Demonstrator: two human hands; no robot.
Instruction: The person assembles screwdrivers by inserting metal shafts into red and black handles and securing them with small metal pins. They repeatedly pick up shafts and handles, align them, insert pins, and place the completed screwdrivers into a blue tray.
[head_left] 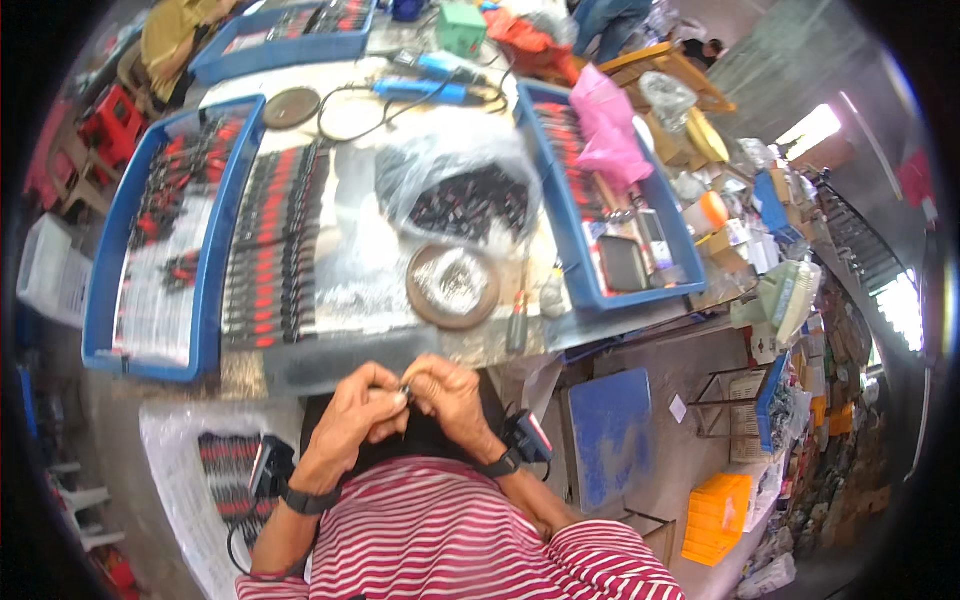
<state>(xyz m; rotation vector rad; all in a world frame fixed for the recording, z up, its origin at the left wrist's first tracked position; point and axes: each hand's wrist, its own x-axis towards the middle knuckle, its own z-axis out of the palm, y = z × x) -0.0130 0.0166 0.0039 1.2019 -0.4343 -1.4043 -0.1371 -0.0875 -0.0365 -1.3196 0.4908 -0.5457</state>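
Just off the table's near edge, my left hand [358, 408] and my right hand [450, 398] meet fingertip to fingertip. Between them they pinch a tiny dark part [406, 391], mostly covered by the fingers, so its kind cannot be made out. Both hands are closed. Beyond them on the table sits a round dish [484, 312] of small shiny metal pieces. Behind it, a clear plastic bag [400, 160] lies spread, full of small black parts. A screwdriver-like tool [517, 325] rests right of the dish.
Red-and-black pen-like tools [265, 240] lie in a long row beside the left blue tray [212, 300]. The right blue tray [612, 300] holds similar tools and a pink bag [610, 130]. Blue powered drivers with cords [425, 92] lie at the back. A plastic-wrapped bundle [175, 450] stands at left.
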